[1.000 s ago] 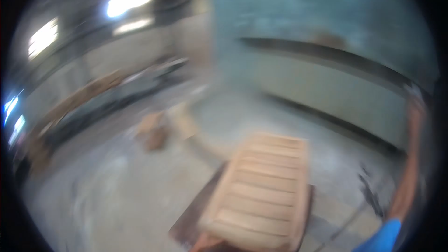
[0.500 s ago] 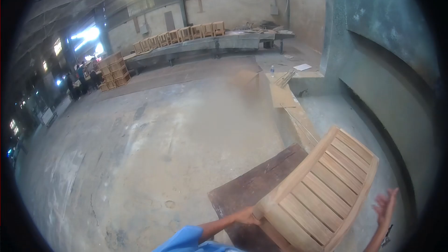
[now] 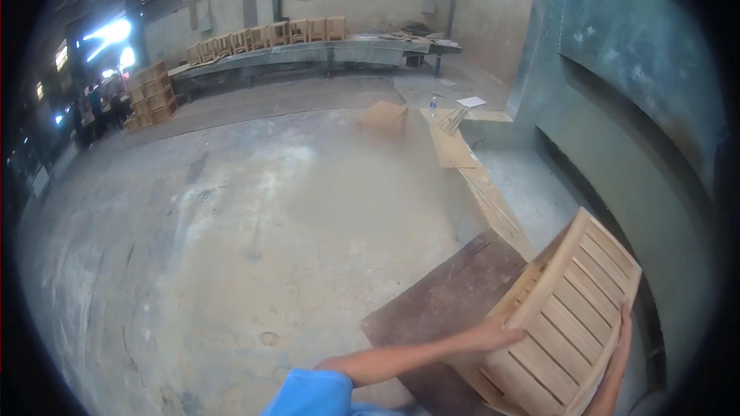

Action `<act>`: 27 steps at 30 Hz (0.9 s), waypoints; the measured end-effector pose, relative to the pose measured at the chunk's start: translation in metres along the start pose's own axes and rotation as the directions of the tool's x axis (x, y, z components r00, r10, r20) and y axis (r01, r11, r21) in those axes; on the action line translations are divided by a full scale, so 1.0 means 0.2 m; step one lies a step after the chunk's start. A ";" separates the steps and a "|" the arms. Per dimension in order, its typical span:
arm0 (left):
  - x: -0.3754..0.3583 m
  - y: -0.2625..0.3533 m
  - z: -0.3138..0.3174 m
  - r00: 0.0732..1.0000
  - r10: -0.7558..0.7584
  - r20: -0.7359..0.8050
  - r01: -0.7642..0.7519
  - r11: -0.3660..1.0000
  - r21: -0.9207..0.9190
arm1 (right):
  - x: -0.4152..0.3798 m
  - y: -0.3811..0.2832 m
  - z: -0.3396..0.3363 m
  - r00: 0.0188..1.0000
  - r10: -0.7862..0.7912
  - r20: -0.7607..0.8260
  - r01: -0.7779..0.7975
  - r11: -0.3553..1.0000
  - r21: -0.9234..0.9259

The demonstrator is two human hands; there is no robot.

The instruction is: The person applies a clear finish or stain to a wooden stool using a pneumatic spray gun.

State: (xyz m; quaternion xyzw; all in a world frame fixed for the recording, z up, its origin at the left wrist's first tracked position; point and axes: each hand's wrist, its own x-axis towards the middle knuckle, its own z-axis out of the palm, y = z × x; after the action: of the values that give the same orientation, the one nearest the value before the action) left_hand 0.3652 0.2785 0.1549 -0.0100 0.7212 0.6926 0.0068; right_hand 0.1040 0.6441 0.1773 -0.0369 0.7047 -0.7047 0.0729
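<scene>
A slatted wooden stool (image 3: 574, 316) of bare, pale timber stands tilted in front of me at the lower right. My left hand (image 3: 496, 335) grips its near left edge, the thumb lying over the top frame. On the opposite long side, my right hand (image 3: 620, 335) is pressed against the frame, its fingers reaching up the edge. The stool's underside and most of its legs are hidden. Beneath it lies a dark brown board (image 3: 447, 293), partly covered by the stool and my left forearm.
A low ledge (image 3: 493, 200) runs ahead, with thin sticks (image 3: 456, 119) and a bottle (image 3: 433, 104) on it. A greenish wall (image 3: 609, 131) rises close on my right. Along the back, a long table (image 3: 285, 58) carries several wooden frames. Stacked wooden pieces (image 3: 152, 96) and people stand far left.
My right hand, earlier raised and spread apart from the stool, now holds its right side. My left hand has moved up along the left edge. The stool has shifted right and turned.
</scene>
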 end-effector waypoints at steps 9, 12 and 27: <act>-0.94 -0.24 -0.40 0.935 0.151 0.321 -0.172 0.984 0.038 | -1.07 -0.26 1.07 0.973 -0.101 -0.209 0.097 0.995 -0.030; -1.03 -0.31 -0.60 0.906 0.148 0.396 -0.166 0.986 0.011 | -1.21 -0.28 1.48 0.980 -0.108 -0.167 0.109 0.994 0.001; -0.80 -0.27 -1.72 0.919 0.013 0.395 -0.004 1.000 -0.023 | -1.11 -0.14 3.64 0.958 -0.099 0.270 0.070 0.991 0.115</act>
State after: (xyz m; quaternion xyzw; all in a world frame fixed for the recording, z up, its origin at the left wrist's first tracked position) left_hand 0.5270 -0.0669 0.1185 0.1330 0.6976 0.6880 0.1491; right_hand 0.4334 -0.0410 0.2193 -0.1604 0.6477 -0.7313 0.1417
